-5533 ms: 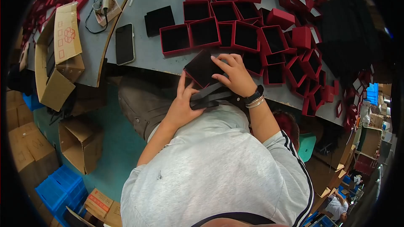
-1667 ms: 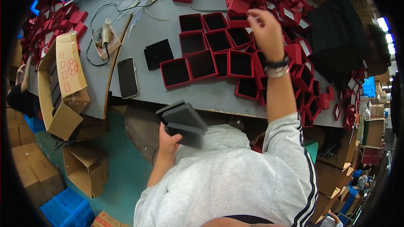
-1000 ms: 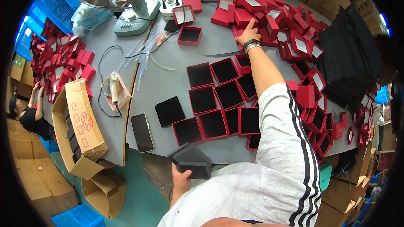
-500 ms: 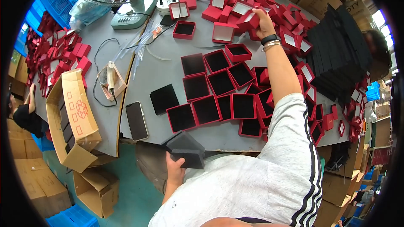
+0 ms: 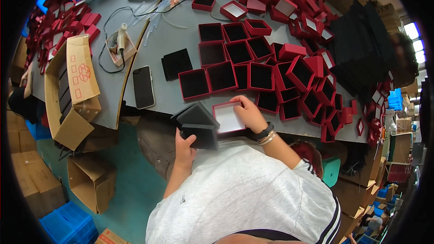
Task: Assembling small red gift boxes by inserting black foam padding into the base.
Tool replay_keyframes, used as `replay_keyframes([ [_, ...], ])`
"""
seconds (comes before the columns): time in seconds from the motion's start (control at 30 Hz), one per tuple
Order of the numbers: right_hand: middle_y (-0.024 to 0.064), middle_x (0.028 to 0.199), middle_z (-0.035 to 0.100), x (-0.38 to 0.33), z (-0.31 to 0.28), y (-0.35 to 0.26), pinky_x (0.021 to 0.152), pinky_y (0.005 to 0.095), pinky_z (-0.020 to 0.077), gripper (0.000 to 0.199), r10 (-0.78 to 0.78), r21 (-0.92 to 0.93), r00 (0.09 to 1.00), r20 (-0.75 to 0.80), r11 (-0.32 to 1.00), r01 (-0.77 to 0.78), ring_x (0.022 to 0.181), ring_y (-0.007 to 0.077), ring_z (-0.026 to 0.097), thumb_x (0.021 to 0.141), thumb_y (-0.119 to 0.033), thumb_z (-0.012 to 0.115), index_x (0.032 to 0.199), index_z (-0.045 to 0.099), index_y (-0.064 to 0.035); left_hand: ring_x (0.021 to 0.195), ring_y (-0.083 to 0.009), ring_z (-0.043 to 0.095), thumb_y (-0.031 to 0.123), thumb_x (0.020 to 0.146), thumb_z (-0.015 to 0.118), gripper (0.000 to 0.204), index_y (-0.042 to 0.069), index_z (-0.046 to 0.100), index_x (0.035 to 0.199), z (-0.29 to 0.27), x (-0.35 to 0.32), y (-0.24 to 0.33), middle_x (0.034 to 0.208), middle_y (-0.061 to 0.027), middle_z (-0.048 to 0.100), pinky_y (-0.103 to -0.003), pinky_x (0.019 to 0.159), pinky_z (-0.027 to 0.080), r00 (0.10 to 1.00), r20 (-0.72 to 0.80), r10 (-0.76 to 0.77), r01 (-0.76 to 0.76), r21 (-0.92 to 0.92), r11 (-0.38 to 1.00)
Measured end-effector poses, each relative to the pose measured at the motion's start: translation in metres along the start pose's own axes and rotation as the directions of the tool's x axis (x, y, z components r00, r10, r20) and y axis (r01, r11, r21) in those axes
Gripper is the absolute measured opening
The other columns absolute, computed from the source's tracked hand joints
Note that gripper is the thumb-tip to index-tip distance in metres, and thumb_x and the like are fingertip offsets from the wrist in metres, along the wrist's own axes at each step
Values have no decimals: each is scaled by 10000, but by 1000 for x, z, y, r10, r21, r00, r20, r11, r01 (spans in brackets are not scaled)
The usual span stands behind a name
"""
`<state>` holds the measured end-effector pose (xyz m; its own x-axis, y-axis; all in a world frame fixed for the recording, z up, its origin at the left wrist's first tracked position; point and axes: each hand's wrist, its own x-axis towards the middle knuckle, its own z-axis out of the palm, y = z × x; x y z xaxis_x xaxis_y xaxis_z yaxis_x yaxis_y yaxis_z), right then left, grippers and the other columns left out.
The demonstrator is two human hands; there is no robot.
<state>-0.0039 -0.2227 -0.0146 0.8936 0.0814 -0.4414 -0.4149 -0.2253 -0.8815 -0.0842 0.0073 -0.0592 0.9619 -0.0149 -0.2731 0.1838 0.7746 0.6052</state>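
Note:
In my left hand (image 5: 184, 148) are several black foam pads (image 5: 199, 124), fanned apart and gripped between thumb and fingers in front of my body. My right hand (image 5: 249, 115) pinches the upper right rim of a small red box (image 5: 228, 117) with a bare white inside. The box is tilted toward me, right beside the pads, by the table's near edge. Beyond my hands, red boxes with black inserts (image 5: 222, 76) stand in rough rows on the grey table. Two flat black pads (image 5: 176, 64) lie to their left, overlapping.
A phone (image 5: 143, 87) lies near the table's front edge. White-lined red boxes (image 5: 285, 7) are heaped at the back; a tall stack of black sheets (image 5: 361, 47) stands right. Left are a corded tool in a small tray (image 5: 121, 49) and an open carton (image 5: 83, 72).
My right hand has come back from the far heap with a white-lined red box, now held beside the pads. My left hand keeps its hold. The view has tipped downward.

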Motion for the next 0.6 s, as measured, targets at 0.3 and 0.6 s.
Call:
replay_keyframes([
  [0.3,215,1109,585,-3,1,7,891,440,463,318,-655,-707,732,-191,609,360,1005,402,558,862,-129,612,1118,551,49,1133,-205,531,-80,726,691,684,45,402,1333,-6,-27,-8,1223,-75,537,-342,1003,424,992,-70,104,-82,262,962],
  [0.6,78,916,618,-66,23,-22,736,268,499,276,-470,-294,859,203,808,511,814,163,604,822,-132,728,1026,627,24,1300,-229,385,44,654,828,1091,106,136,1495,12,-37,-10,1404,-100,364,-364,1068,362,986,140,86,-135,391,911],
])
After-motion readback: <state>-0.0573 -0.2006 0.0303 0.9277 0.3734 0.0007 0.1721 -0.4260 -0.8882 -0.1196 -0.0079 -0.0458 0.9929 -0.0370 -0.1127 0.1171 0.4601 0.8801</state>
